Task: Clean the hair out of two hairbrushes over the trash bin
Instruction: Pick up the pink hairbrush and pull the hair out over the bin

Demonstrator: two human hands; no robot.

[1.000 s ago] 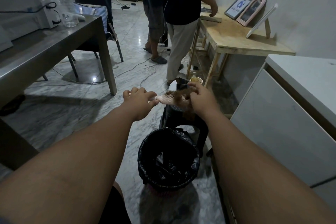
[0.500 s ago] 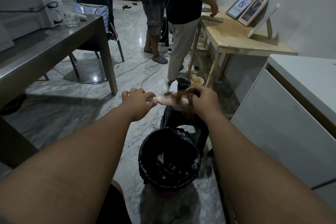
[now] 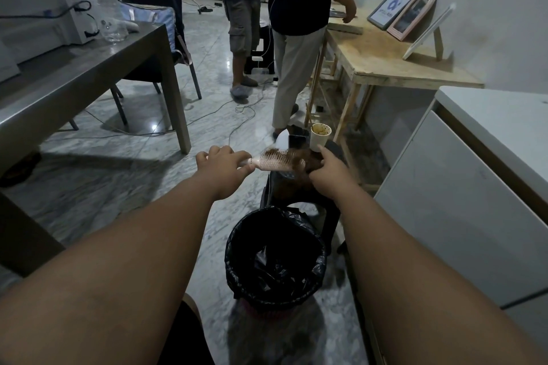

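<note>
Above the black stool (image 3: 275, 187), just beyond the lined trash bin (image 3: 232, 249): the left hand (image 3: 225, 167) has its fingers closed round the handle of the pink hairbrush (image 3: 271, 163). The right hand (image 3: 329, 173) has its fingers curled into the brown hair tuft (image 3: 299, 157) at the brush head, index finger raised. Recommended technique: bring both hands nearer, over the bin's mouth, then peel the tuft along the bristles so that loose strands fall inside.

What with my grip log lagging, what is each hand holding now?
Left hand: grips the pink hairbrush by its handle.
Right hand: pinches the hair clump on its bristles.
</note>
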